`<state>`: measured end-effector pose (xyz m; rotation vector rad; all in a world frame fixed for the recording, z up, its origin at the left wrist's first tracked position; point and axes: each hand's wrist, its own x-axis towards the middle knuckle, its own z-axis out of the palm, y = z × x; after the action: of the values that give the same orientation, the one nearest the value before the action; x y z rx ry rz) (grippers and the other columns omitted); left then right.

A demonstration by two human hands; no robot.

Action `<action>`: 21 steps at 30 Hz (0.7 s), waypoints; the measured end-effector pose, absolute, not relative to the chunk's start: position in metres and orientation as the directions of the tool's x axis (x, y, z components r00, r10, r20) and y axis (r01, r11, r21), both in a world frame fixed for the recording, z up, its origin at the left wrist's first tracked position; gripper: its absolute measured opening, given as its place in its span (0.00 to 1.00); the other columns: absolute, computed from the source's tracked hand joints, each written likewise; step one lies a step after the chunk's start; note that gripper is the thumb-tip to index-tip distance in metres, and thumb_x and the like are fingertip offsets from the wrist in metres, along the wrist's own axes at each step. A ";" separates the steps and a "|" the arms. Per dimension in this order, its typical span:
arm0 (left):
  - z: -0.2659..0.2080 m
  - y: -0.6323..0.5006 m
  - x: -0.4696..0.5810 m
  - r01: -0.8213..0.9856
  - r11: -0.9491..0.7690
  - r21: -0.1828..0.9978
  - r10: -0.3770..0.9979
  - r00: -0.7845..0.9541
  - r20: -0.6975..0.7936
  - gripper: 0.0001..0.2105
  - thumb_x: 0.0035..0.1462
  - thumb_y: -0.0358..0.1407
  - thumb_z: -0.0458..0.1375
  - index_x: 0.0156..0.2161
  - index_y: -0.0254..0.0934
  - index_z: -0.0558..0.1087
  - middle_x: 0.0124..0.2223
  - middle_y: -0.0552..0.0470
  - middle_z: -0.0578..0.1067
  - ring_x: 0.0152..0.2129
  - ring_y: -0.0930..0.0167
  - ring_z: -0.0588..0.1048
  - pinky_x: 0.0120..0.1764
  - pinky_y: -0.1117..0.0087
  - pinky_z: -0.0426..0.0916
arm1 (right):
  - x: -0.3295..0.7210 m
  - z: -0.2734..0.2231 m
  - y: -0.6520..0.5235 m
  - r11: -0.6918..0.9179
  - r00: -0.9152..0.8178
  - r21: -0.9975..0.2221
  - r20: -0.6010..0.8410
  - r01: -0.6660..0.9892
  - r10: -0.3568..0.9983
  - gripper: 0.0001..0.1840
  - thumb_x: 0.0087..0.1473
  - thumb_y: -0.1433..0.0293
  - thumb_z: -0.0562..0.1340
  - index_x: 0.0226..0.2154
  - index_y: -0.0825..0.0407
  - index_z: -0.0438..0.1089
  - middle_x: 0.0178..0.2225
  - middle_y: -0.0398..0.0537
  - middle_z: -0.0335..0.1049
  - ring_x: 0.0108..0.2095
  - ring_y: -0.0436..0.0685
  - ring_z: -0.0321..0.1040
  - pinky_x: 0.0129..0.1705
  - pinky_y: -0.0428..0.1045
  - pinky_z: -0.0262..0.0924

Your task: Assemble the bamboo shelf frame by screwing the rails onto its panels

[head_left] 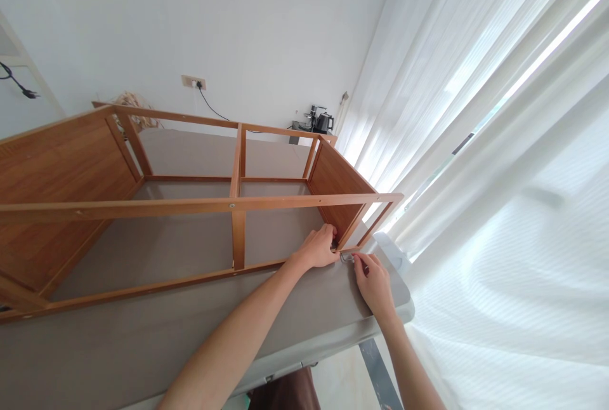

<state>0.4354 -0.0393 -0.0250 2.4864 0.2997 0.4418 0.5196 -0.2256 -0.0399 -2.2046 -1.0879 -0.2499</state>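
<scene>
A wooden furniture frame with panelled ends lies across the grey-covered table. My left hand is closed around its lower rail near the right end, by the foot of the right panel. Just outside that corner, my right hand pinches a small bent metal Allen key, whose tip reaches the rail beside my left fingers. The exact contact between key and rail is too small to make out. Part of the corner is hidden behind my left hand.
The table has a rounded right corner close to white curtains. A black kettle stands on a dark surface at the back. A wall socket holds a plugged-in black cord. A brown seat is below the table edge.
</scene>
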 end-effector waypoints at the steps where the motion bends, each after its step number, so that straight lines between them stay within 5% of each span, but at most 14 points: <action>1: -0.025 -0.039 0.435 0.114 -0.801 0.587 0.309 0.919 0.244 0.20 0.50 0.40 0.61 0.47 0.38 0.64 0.47 0.46 0.73 0.37 0.64 0.76 0.40 0.66 0.68 | 0.519 -0.041 -0.225 -0.447 0.630 -0.454 0.440 0.771 0.640 0.20 0.65 0.57 0.51 0.41 0.49 0.75 0.35 0.51 0.72 0.32 0.57 0.69 0.38 0.53 0.64; 11: -0.025 -0.039 0.437 0.125 -0.804 0.581 0.307 0.924 0.226 0.20 0.50 0.42 0.61 0.47 0.38 0.63 0.49 0.46 0.73 0.38 0.64 0.76 0.42 0.64 0.68 | 0.520 -0.046 -0.223 -0.402 0.559 -0.399 0.462 0.824 0.688 0.16 0.62 0.56 0.57 0.40 0.45 0.78 0.48 0.53 0.67 0.39 0.58 0.67 0.44 0.56 0.67; 21: -0.023 -0.040 0.435 0.110 -0.791 0.602 0.309 0.921 0.238 0.19 0.50 0.40 0.61 0.46 0.38 0.63 0.48 0.47 0.73 0.35 0.67 0.76 0.41 0.65 0.68 | 0.516 -0.037 -0.218 -0.335 0.465 -0.333 0.482 0.881 0.743 0.14 0.64 0.62 0.56 0.39 0.47 0.77 0.38 0.50 0.72 0.42 0.61 0.64 0.46 0.57 0.63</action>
<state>0.4349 -0.0396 -0.0232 2.4702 0.2978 0.4357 0.5158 -0.2183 -0.0365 -2.1635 -1.3463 -0.3281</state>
